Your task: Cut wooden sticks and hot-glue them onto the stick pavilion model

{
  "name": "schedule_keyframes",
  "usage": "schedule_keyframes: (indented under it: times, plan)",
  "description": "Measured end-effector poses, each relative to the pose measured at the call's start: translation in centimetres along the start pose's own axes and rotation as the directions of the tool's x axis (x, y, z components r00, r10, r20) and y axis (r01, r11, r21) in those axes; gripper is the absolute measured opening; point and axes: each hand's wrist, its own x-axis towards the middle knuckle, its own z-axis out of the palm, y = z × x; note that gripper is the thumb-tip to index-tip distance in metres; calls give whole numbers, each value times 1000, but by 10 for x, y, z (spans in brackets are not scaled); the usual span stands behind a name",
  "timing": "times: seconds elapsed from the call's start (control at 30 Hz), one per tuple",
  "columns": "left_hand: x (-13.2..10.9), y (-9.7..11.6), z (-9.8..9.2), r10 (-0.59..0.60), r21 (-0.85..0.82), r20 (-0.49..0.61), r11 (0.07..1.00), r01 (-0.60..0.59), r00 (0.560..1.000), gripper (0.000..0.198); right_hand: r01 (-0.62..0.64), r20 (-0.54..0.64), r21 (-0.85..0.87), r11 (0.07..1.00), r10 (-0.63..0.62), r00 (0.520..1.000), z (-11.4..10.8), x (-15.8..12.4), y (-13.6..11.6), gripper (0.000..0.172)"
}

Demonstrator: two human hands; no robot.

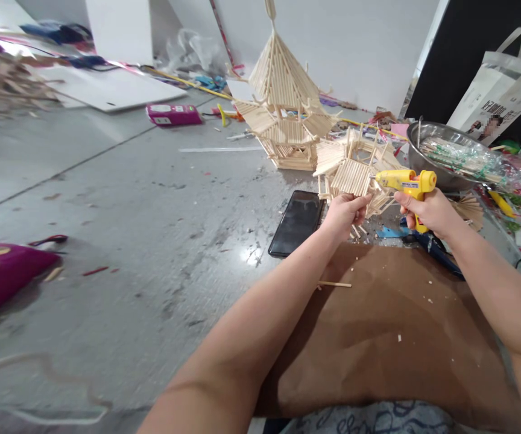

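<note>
My right hand is closed around the handle of a yellow hot glue gun. Its nozzle points left and meets the right side of a slatted roof panel on a small model of wooden sticks. At that panel's lower edge my left hand is pinched, with thumb and fingertips together; whatever lies between them is too small to make out. Behind and to the left stands a taller stick pagoda with a pointed roof. A black phone lies just left of my left hand.
Brown board covers the floor before me, with a loose stick on it. On the right are a metal bowl of wrapped sticks, a white bag and dark blue pliers. Purple devices lie leftward.
</note>
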Motion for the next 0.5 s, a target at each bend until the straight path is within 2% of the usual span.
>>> schedule_keyframes:
  times: [0.5]
  plan:
    - [0,-1,0,-6,33,-5,999,6,1000,27,5,-11,127,992,-3,1000,-1,-4,-6,37]
